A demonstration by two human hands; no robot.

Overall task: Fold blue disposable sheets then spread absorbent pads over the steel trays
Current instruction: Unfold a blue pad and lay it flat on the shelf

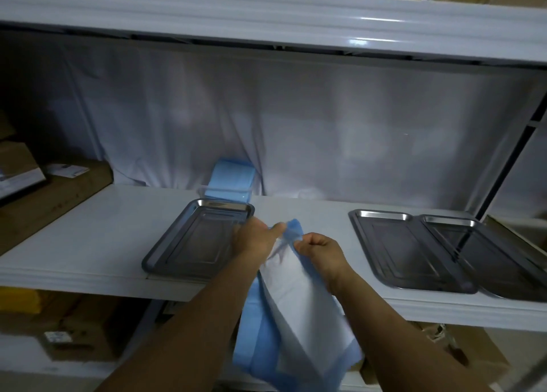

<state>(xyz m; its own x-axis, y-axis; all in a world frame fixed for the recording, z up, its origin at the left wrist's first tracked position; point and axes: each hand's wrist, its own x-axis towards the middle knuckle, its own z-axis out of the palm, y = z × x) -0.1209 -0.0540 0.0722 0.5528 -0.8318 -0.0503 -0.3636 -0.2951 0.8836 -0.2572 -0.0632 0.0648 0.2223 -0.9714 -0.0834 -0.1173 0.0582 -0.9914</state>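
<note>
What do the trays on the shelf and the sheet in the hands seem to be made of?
The left tray and the two right trays look like polished steel: bright glints on the rims, grey reflective floors. The sheet, pinched by the left hand and right hand, seems thin non-woven or paper-backed material, blue on one face and white on the other; it drapes limply with soft creases.

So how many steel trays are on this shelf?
3: left tray beside the left hand, middle tray and right tray side by side, the right one cut off.
</note>
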